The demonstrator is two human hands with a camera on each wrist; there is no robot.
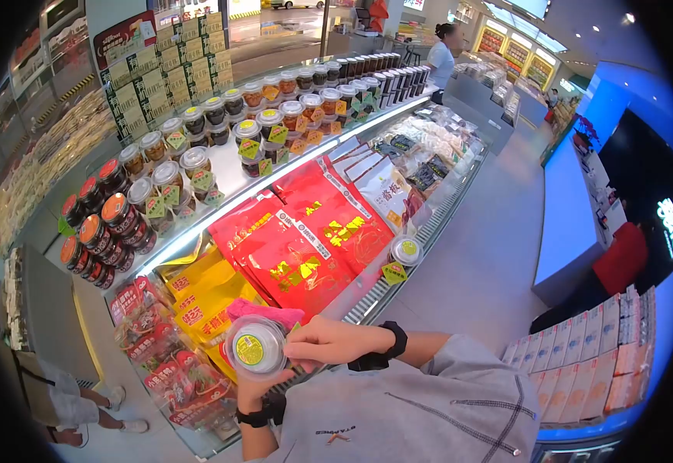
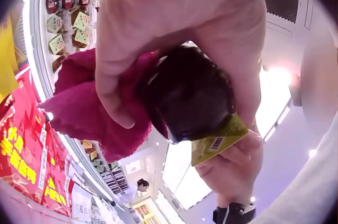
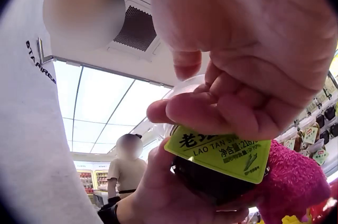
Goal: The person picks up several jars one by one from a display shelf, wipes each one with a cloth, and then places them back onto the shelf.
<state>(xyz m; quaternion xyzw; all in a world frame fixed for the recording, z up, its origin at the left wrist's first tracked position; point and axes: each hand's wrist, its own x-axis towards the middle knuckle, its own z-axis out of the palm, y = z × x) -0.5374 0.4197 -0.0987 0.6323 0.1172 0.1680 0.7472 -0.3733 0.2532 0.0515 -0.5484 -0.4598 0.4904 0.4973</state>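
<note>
A clear plastic jar (image 1: 273,356) with dark contents and a round yellow-green sticker on its lid is held in front of the body. My left hand (image 2: 179,10) grips it around the side, with a pink cloth (image 2: 100,105) bunched against the jar under the fingers. Beside the lid, my right hand (image 1: 332,339) has its fingers curled at the rim, over the top of the green hanging label (image 3: 227,155). That label hangs down the jar's side, over the dark contents. In the head view, most of the left hand is hidden under the jar.
Beneath the hands is a display counter with red bags (image 1: 305,239), yellow bags (image 1: 205,293) and small red packs (image 1: 186,386). Another lidded jar (image 1: 406,251) stands on its near edge. Rows of jars (image 1: 290,116) line the shelf behind. Stacked boxes (image 1: 583,363) are at the right.
</note>
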